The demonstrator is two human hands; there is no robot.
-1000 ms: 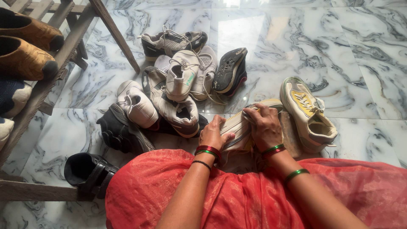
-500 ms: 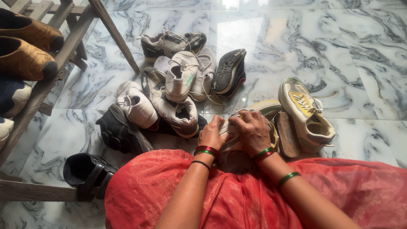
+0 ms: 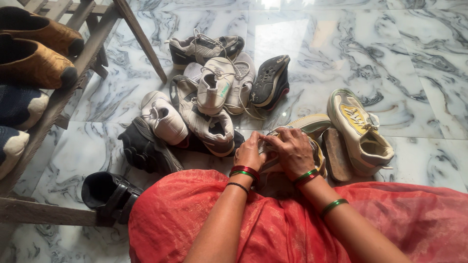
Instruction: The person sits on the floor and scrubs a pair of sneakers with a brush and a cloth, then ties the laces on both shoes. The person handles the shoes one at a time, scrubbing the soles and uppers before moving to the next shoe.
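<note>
Both your hands are closed on the same cream sneaker [image 3: 312, 127], which lies on the floor just beyond your knees, in the near middle of the scene. Your left hand [image 3: 249, 152] curls its fingers over the near-left end of the shoe, thumb and fingertips pressed together on what looks like its upper or lace, though the exact spot is hidden. Your right hand [image 3: 294, 152] lies over the top of the shoe, fingers bent and pinching at the same place, so the fingertips of the two hands meet or nearly meet.

The sneaker's long axis runs from near left under your hands to far right, where its pale toe and sole stick out past your right knuckles. Most of the shoe is covered, so it lies directly beneath the grip and not to one side; both hands are equally close to it, the right covering more of it.

Just to the right, touching or almost touching, a worn brown sole [image 3: 336, 155] lies on the floor, and beyond it sits a yellow-and-white sneaker [image 3: 360, 130], opening toward you. To the left is a heap of white and grey sneakers [image 3: 209, 104] with a black shoe [image 3: 146, 150] at its near edge. Another black shoe [image 3: 108, 195] sits by the foot of a wooden rack [image 3: 58, 102] at far left, which holds tan slippers [image 3: 36, 48]. Your red garment [image 3: 292, 229] fills the near foreground over the marble floor [image 3: 390, 48].
</note>
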